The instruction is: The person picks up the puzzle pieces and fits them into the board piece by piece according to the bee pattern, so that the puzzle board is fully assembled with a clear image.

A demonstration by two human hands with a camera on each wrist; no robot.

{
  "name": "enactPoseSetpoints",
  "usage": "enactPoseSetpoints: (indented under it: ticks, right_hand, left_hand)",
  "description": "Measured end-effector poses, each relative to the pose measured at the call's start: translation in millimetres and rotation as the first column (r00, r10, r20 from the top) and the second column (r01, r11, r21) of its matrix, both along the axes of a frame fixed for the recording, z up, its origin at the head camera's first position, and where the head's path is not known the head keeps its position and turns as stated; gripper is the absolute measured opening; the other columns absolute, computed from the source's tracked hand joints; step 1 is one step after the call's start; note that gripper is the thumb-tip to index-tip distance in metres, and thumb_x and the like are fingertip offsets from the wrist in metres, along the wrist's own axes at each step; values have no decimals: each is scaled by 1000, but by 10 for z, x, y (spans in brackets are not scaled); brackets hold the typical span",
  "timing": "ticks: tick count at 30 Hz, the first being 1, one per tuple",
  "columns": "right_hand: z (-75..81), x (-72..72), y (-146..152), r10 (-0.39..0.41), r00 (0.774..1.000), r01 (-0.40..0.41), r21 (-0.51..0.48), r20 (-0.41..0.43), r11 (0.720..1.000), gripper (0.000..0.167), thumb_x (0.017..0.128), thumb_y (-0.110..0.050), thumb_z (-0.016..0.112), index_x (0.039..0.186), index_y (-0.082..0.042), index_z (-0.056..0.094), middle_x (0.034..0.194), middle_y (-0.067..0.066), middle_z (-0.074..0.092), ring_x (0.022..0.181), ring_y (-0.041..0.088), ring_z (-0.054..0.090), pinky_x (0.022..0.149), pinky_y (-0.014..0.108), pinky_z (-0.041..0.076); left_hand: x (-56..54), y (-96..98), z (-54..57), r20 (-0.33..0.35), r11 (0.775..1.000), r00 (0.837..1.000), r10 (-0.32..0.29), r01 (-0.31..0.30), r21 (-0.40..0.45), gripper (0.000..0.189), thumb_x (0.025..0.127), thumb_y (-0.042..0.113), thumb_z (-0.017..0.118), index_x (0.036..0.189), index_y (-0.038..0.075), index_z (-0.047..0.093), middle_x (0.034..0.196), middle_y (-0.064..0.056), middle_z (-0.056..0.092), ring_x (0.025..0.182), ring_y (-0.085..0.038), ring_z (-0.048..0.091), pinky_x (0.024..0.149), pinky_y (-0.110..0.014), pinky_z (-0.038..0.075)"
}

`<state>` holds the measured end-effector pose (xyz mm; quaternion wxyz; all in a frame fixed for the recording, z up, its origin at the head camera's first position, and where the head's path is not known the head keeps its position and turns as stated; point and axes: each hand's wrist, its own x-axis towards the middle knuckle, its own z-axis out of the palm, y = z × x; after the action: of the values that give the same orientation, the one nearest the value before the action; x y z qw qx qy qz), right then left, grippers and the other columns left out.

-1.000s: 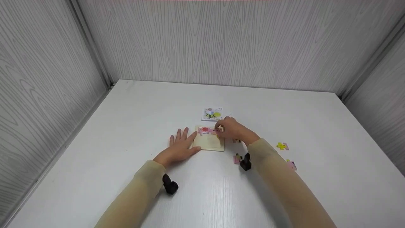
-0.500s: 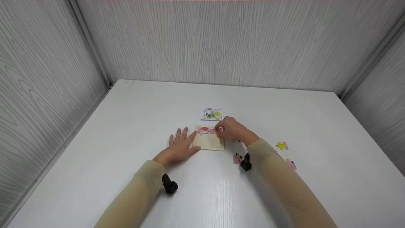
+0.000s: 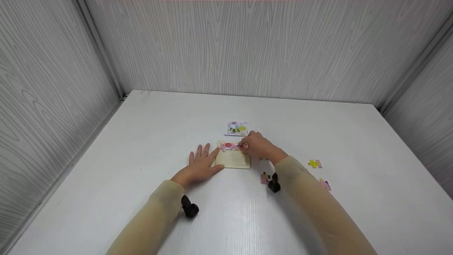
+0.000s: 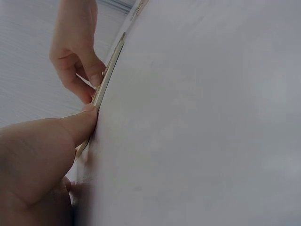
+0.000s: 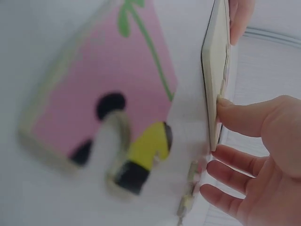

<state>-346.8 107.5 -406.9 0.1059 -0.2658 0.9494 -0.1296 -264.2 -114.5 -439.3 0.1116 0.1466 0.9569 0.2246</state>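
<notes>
A pale wooden puzzle board lies on the white table, with pink puzzle pieces in a row along its far side. My left hand lies with fingers spread, its thumb and index finger touching the board's left edge. Over the far right corner, my right hand pinches a puzzle piece between thumb and index finger, down at the board. That piece is mostly hidden by the fingers. In the right wrist view the right thumb rests at the board and the other fingers are beyond it.
Behind the board lies a square picture card with a bee. A pink piece lies near the right wrist, also large in the right wrist view. Further right are a yellow piece and another pink piece, partly behind the sleeve.
The right hand has shifted very slightly left and nearer at the board's far right corner. The left hand keeps its place.
</notes>
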Motion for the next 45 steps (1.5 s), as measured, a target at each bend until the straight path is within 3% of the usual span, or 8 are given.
enactPoseSetpoints:
  ticks: [5,9,13,19,27,35,39,45]
  right_hand:
    - [-12,1,27,-38,999,38,-10,35,999,33,91,-22,61,124,-22,62,115,9,51,103,23,44,93,41,40]
    - [8,16,46,-3,1000,3,-17,15,1000,35,89,-22,64,124,-18,62,116,9,53,105,23,46,94,41,40]
    - [7,32,66,34,999,-33,15,-28,999,26,89,-20,63,114,-15,69,107,6,56,98,20,47,86,35,42]
    - [5,59,96,-15,1000,15,4,25,1000,25,89,-21,63,114,-16,69,110,6,52,96,20,45,75,31,46]
    - [68,83,206,-78,997,79,-117,18,990,34,90,-28,63,121,-15,64,124,9,46,115,24,41,96,41,38]
    - [110,138,389,-75,995,82,-129,59,988,34,90,-24,62,122,-13,62,124,10,46,110,25,44,92,40,42]
    - [135,200,537,-29,1000,30,-150,7,988,34,90,-20,62,122,-8,61,122,13,49,113,27,47,95,42,39]
    - [125,268,702,-27,999,22,-163,-27,986,34,90,-19,62,121,-5,61,120,15,51,114,29,47,95,43,39]
  left_hand:
    - [-7,8,0,2,1000,1000,-6,6,5,72,94,53,41,150,15,15,154,-19,-4,137,-39,-13,104,-59,-8]
    - [-14,6,-9,5,1000,1000,-3,3,1,72,94,53,41,150,16,15,154,-18,-4,138,-38,-13,104,-59,-8]
    - [-13,9,-16,13,1000,1000,4,-3,-4,71,94,53,41,150,17,15,154,-17,-5,138,-38,-13,104,-58,-8]
    - [-7,22,-6,5,1000,1000,10,-10,-9,71,94,53,41,150,17,16,154,-18,-4,138,-38,-13,105,-58,-7]
    - [-23,20,-2,6,1000,1000,0,0,10,72,94,53,41,150,17,15,154,-17,-5,138,-37,-14,104,-58,-9]
    - [-29,4,-4,1,1000,1000,3,-3,-3,72,94,53,41,151,17,14,154,-16,-6,138,-37,-14,104,-58,-9]
    - [-22,5,-22,-10,1000,1000,-3,3,-5,72,94,52,40,150,15,15,154,-18,-4,138,-38,-13,104,-59,-7]
    - [-7,-3,-12,-3,1000,1000,5,-5,-8,72,94,53,40,150,15,15,154,-18,-3,138,-38,-13,104,-58,-7]
